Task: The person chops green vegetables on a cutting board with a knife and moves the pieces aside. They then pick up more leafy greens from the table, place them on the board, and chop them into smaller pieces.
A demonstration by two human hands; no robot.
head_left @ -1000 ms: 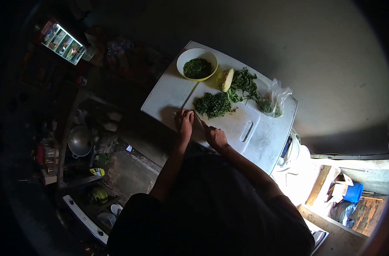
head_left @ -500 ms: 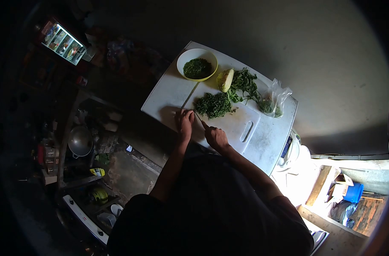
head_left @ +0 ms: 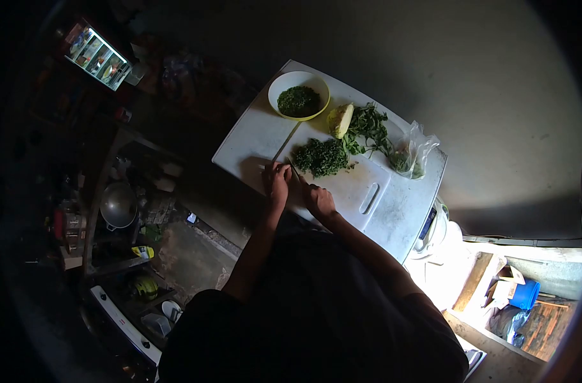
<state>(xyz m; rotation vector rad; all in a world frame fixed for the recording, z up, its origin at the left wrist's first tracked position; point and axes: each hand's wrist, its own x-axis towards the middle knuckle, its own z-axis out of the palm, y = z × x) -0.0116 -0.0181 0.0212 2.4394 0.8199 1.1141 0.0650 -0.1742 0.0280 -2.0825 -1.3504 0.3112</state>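
Note:
My right hand [head_left: 319, 202] is closed around a knife [head_left: 295, 172], its blade reaching toward the fingertips of my left hand [head_left: 277, 182]. Those left fingers are curled down at the near left part of a white cutting board [head_left: 352, 191]; whatever they pinch is mostly hidden, with a small pale end showing beside them. Just beyond the blade lies a heap of finely chopped greens [head_left: 321, 157]. Behind the heap are a cut piece of cabbage [head_left: 340, 121] and a bunch of leafy greens [head_left: 370, 127].
A yellow-and-white bowl [head_left: 318, 83] holding chopped greens stands at the table's far left corner. To the right sits a clear plastic bag [head_left: 419, 150] with greens inside. A wall runs behind the white table [head_left: 403, 220]. Shelving with a metal pot [head_left: 118, 204] is at left.
My right hand and the knife have shifted slightly toward my left hand. My left hand stays nearly in place. The whole view has moved a little.

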